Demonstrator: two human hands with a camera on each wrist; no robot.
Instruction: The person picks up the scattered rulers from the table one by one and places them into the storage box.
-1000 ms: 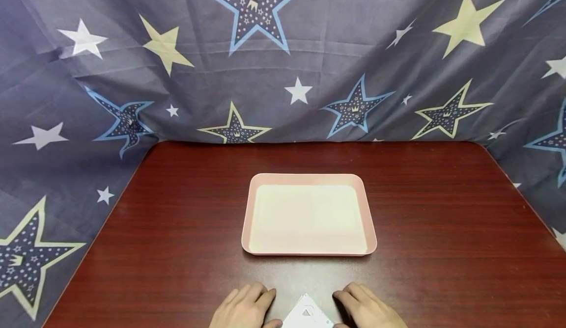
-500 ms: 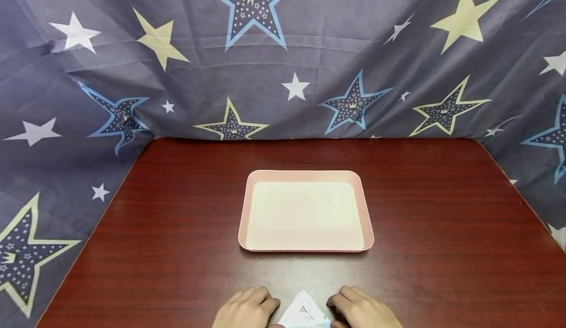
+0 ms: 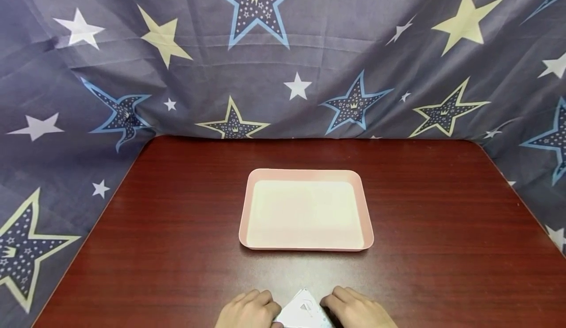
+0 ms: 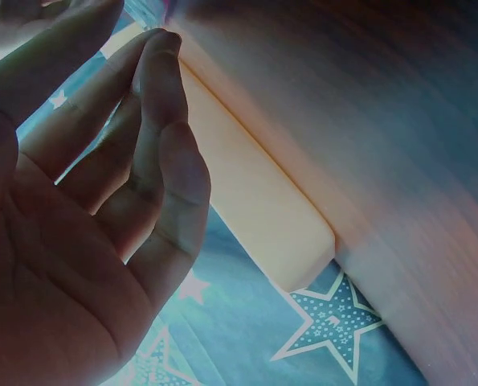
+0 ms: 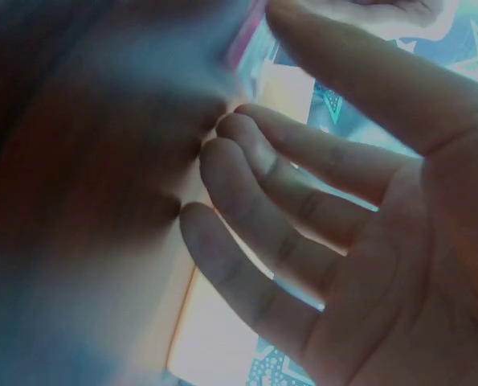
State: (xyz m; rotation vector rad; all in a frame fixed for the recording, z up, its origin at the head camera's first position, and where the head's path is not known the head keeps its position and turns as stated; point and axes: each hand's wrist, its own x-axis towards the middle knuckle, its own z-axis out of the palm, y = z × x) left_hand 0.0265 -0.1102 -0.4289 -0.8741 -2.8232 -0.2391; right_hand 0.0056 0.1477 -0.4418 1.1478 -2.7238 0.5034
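At the bottom middle of the head view lies a glossy white flat piece (image 3: 302, 313), its pointed corner facing away and a small triangular mark near it. Its lower part is cut off, and its kind cannot be told. Beside its left edge is my left hand (image 3: 249, 311), fingers bent, thumb tip by the edge. My right hand (image 3: 355, 311) is close to the right edge, its thumb mostly hidden. The right wrist view shows the right hand's loosely bent fingers (image 5: 230, 181) touching the tabletop, apart from the thumb. In the left wrist view, the left fingers (image 4: 162, 96) curve loosely.
A shallow pink tray (image 3: 305, 243) with a pale inside sits mid-table, just beyond the hands. The dark red wooden table (image 3: 442, 210) stretches to both sides of it. Grey star-patterned cloth (image 3: 305, 63) hangs along the table's back and sides.
Both hands have drawn inward toward the white piece, narrowing the gap on each side. The piece and the tray stay in place; the head view shifts slightly.
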